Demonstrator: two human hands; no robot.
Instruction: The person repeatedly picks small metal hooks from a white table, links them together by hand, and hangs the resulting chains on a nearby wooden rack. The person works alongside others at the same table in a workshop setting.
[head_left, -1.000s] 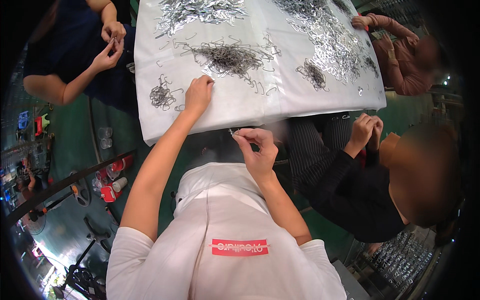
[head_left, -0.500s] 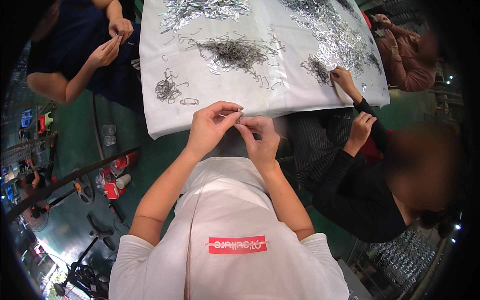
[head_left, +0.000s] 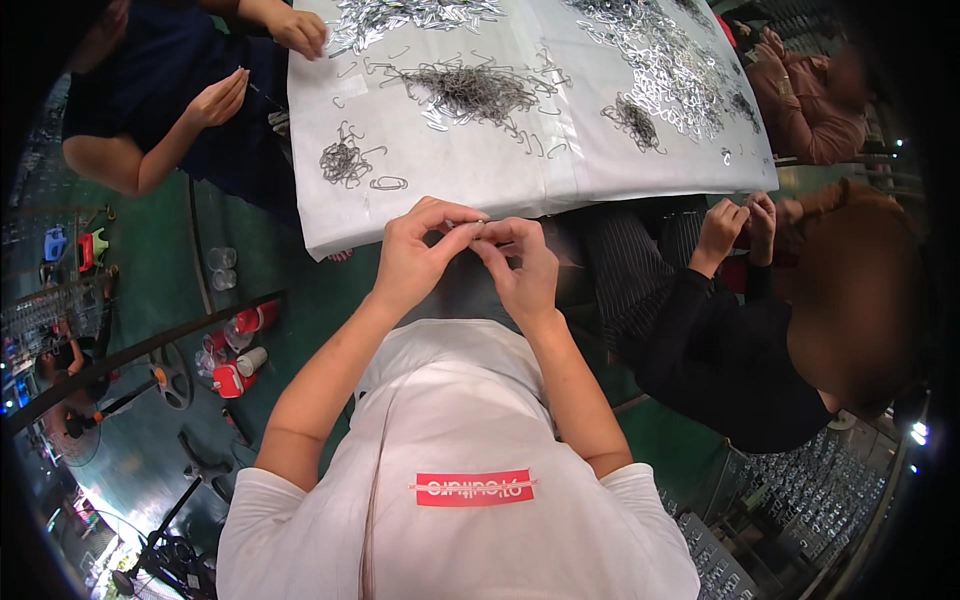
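Note:
My left hand (head_left: 422, 248) and my right hand (head_left: 524, 268) meet just off the table's near edge. Thumb and fingers of each pinch a tiny metal piece (head_left: 481, 222), mostly covered by the fingertips, so its shape cannot be made out. Beyond them, on the white-covered table (head_left: 450, 175), lies a tangled pile of dark wire hooks (head_left: 468, 92). A smaller wire-hook heap (head_left: 343, 163) sits at the near left, with a loose elongated wire loop (head_left: 389, 184) beside it. Flat shiny metal links (head_left: 415, 14) are heaped at the far side.
More shiny links (head_left: 680, 82) and a small wire pile (head_left: 634, 124) cover the table's right part. A co-worker in dark blue (head_left: 180, 120) sits left; one in black (head_left: 720, 340) sits close on my right, another far right. Red containers (head_left: 232, 378) stand on the floor at left.
My hands stay together, with the piece now more hidden. The right co-worker's hand has left the table and joined the other. The left co-worker's hand has reached to the shiny links.

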